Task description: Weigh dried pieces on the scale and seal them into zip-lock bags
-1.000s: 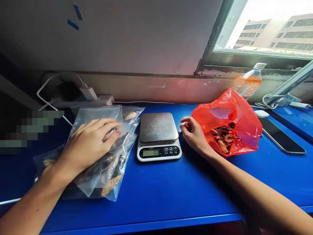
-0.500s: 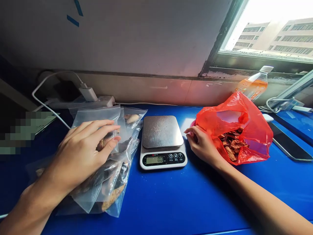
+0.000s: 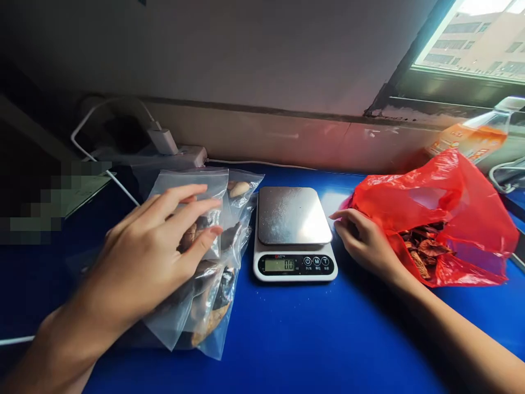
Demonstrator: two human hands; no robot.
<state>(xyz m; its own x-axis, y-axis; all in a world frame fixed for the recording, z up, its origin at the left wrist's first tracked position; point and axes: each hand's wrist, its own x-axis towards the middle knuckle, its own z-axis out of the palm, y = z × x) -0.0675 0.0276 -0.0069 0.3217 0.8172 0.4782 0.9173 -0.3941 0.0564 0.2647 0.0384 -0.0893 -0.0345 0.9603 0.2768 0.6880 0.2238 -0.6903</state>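
Clear plastic bags (image 3: 213, 323) with brown dried pieces inside lie stacked on the left of the blue table. My left hand (image 3: 151, 246) is over this stack with its fingers apart; whether it touches the top bag I cannot tell. A white kitchen scale (image 3: 295, 235) with a bare metal plate stands in the middle, its display reading 0.0. At the scale's right side rests my right hand (image 3: 365, 235), fingers curled with thumb and fingertips close together. Just right of it, a red plastic bag (image 3: 484, 202) lies open, showing dried brown slices (image 3: 429, 246).
An orange drink bottle (image 3: 471, 137) leans behind the red bag, below the window. At the back left, a white charger (image 3: 163, 139) sits in a power strip (image 3: 192, 156), its cable looping left. A wall (image 3: 266, 60) bounds the table behind.
The view has shifted, so the scale and bags appear further right. My left hand's fingers are spread a little more. My right hand stays beside the scale.
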